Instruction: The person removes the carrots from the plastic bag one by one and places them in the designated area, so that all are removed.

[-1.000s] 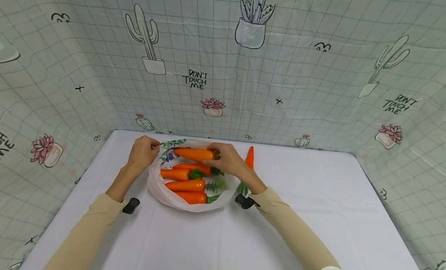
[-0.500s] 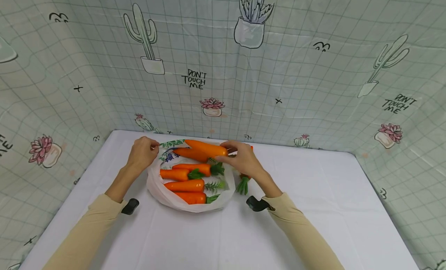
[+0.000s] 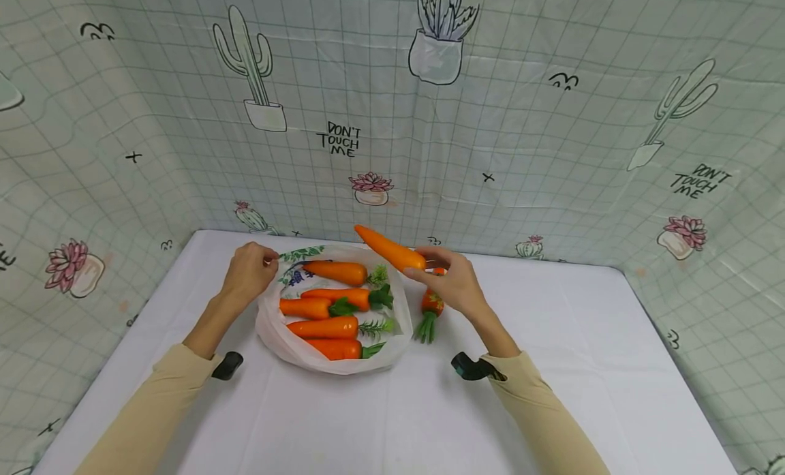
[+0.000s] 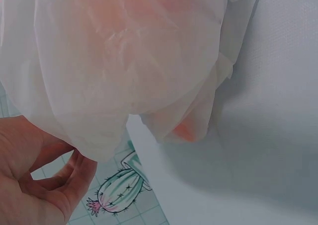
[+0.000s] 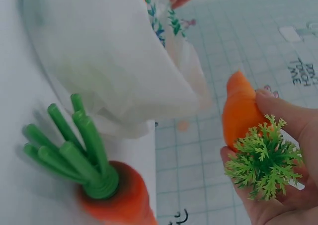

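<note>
My right hand point(image 3: 456, 282) holds an orange carrot point(image 3: 389, 249) by its thick end, raised above the right rim of a white plastic bag point(image 3: 334, 367). In the right wrist view that carrot point(image 5: 241, 111) shows frilly green leaves beside the palm. My left hand point(image 3: 248, 270) pinches the bag's left back edge; the left wrist view has the fingertips point(image 4: 84, 168) at the thin film. Inside the bag lie several carrots point(image 3: 325, 327) with green tops, their tips pointing left. Just right of the bag, another carrot point(image 3: 432, 302) with thick green stems lies on the table, partly hidden by my right hand.
A white cloth covers the table point(image 3: 552, 339). Behind it and at both sides hangs a grid-patterned curtain point(image 3: 392, 107) printed with cacti. Black wrist straps point(image 3: 475, 367) sit at both cuffs.
My right hand has lifted a carrot out of the bag and moved it right and up, tilting its tip upward. The left hand stays at the bag's edge.
</note>
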The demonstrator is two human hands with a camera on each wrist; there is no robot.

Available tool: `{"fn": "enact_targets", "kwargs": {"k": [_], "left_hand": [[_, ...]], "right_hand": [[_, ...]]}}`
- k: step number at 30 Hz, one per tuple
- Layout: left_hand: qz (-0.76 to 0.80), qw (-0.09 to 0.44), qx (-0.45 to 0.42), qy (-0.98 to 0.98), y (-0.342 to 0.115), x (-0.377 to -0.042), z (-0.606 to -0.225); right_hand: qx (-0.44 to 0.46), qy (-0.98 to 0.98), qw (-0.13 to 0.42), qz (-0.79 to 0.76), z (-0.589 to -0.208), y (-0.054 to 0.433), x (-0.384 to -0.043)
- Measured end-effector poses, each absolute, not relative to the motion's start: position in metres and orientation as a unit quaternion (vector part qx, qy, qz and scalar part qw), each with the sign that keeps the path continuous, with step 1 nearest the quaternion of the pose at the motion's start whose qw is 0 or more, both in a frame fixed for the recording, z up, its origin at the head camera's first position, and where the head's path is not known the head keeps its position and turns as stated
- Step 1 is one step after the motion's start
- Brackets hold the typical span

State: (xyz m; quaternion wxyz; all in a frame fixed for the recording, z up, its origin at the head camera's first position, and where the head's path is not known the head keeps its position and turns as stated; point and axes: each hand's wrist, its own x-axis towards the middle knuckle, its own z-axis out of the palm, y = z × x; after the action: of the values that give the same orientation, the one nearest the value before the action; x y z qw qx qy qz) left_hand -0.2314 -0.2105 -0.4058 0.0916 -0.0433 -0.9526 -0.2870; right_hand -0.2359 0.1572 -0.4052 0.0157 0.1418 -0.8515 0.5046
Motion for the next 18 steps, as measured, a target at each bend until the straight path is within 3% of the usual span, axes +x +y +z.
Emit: {"fn": "enact_targets", "kwargs": {"k": [18], "left_hand": [[-0.288, 0.087, -0.041, -0.953, -0.211, -0.231, -0.407]], "right_hand": [[-0.016, -0.794, -0.008, 0.607, -0.427, 0.199, -0.22]]}}
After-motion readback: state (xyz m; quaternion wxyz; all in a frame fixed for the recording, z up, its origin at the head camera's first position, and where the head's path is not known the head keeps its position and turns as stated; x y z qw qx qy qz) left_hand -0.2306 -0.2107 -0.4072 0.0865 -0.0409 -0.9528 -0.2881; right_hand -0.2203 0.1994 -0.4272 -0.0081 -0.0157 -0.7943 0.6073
